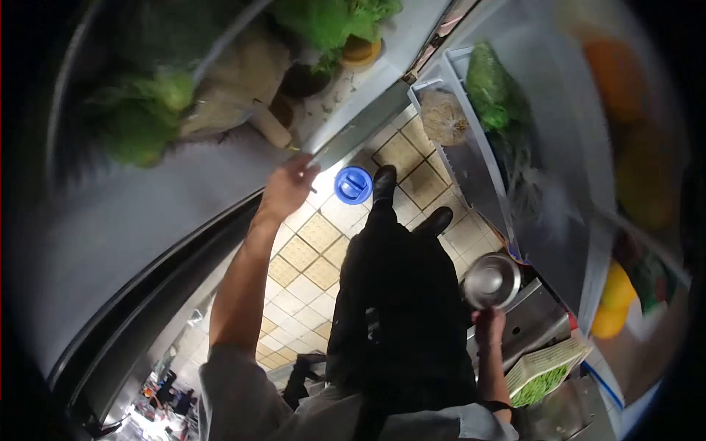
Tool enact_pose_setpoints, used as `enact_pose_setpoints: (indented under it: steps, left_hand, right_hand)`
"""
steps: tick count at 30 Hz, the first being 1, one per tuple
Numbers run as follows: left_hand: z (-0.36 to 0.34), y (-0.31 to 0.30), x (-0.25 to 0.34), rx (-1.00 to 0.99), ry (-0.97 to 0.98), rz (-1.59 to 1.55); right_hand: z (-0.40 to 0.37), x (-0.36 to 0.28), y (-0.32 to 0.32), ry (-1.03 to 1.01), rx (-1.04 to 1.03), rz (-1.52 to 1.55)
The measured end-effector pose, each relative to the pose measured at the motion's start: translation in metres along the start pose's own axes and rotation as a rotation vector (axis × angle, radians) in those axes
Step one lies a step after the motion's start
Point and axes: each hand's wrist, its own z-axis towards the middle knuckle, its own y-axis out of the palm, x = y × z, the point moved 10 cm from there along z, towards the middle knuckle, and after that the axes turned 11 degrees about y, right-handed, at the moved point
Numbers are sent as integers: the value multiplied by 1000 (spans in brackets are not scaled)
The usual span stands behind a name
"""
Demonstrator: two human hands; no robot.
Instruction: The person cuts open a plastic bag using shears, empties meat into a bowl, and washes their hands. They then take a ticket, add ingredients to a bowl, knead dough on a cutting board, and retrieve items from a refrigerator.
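My right hand (pixel 489 325) is closed on the rim of a round metal bowl (pixel 493 281), low on the right beside my leg. The bowl's inside faces up and looks bare. At the edge of a fridge shelf (pixel 198 198), my left hand (pixel 289 188) has its fingers curled together. A small dark tip pokes out below them; what they hold, if anything, I cannot make out. Just right of that hand is a round blue lid-like thing (pixel 353 185) with a raised bar across it, seemingly on the floor. A pale stick-like vegetable (pixel 270 126) sticks out above the fingers.
Leafy greens (pixel 323 29) and bagged vegetables (pixel 143 121) fill the fridge at upper left. Door racks on the right hold a green bag (pixel 489 88), a brown bundle (pixel 443 117) and yellow fruit (pixel 616 294). A basket of green vegetables (pixel 544 378) stands lower right. Tiled floor (pixel 316 242) lies below.
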Motion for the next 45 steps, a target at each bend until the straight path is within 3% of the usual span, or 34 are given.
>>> enact_pose_setpoints:
  steps: [1, 2, 4, 7, 10, 12, 13, 14, 16, 21, 23, 30, 34, 36, 37, 40, 42, 45]
  left_hand:
    - [18, 3, 7, 27, -35, 59]
    - [35, 7, 7, 49, -70, 118]
    - [83, 25, -16, 168, 197, 287]
    - [139, 43, -25, 176, 173, 365]
    - [189, 55, -18, 212, 279, 511]
    - [220, 61, -11, 178, 310, 632]
    - [240, 68, -22, 54, 171, 673]
    - [257, 72, -30, 52, 172, 670]
    - [277, 75, -19, 210, 393, 788]
    - [329, 91, -23, 143, 393, 951]
    - [328, 92, -15, 329, 525, 1035]
    - [316, 116, -12, 230, 620, 1069]
    - [290, 110, 5, 176, 662, 872]
    - [277, 78, 21, 465, 716, 499]
    - [284, 81, 18, 463, 718, 499]
    - [325, 85, -17, 342, 367, 693]
    - [335, 78, -17, 311, 298, 623]
    - [332, 80, -11, 210, 427, 731]
  right_hand:
    - [-23, -17, 41, -17, 44, -9]
    - [-33, -32, 82, -21, -36, -77]
    - [-8, -41, 125, -21, -214, -413]
    - [9, -85, 193, -81, -325, -652]
    - [41, -92, 222, 29, -272, -604]
    - [47, -100, 251, -6, -268, -523]
    - [51, -106, 262, -42, -264, -449]
    - [62, -108, 268, -41, -261, -449]
    - [80, -101, 286, -67, -366, -680]
    - [95, -105, 307, -89, -455, -648]
    - [92, -108, 308, -79, -450, -631]
    - [96, -112, 332, -51, -517, -581]
    - [107, -108, 345, -70, -576, -589]
    - [102, -121, 357, -85, -585, -607]
    - [100, -126, 362, -100, -591, -625]
    - [111, -126, 364, -118, -605, -586]
    - [108, -132, 368, -113, -603, -588]
    - [111, -138, 370, -107, -591, -561]
